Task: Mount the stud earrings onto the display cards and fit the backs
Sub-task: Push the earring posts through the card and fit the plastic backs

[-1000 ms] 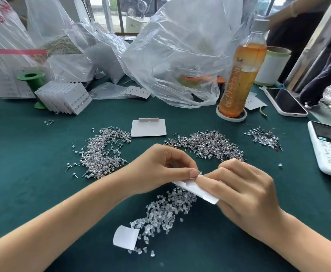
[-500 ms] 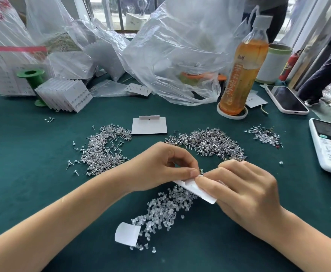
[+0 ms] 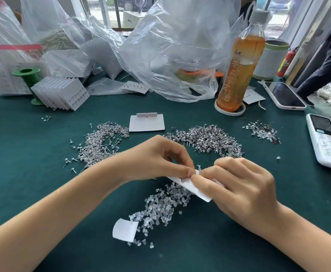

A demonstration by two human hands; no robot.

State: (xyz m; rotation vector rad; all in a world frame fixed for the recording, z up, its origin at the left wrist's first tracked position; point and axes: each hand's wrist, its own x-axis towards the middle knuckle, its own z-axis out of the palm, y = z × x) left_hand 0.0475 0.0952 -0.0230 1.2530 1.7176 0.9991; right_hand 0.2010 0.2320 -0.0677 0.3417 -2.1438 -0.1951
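both hands pinch the display card [image 3: 195, 188]: left hand [image 3: 156, 160] grip at its top edge, right hand [image 3: 237, 185] steadying; best press the back on straight

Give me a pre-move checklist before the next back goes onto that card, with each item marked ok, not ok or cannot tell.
1. Display card held by both hands: ok; the left hand and right hand both pinch it above the table.
2. Stud post through the card: cannot tell; the fingertips hide that spot.
3. Clear backs within reach: ok; the pile lies directly below the card.
4. Stud supply: ok; the stud piles lie beyond the hands.
5. Next blank card ready: ok; it lies flat between the stud piles.
6. Tea bottle clear of the hands: ok; it stands upright far back.
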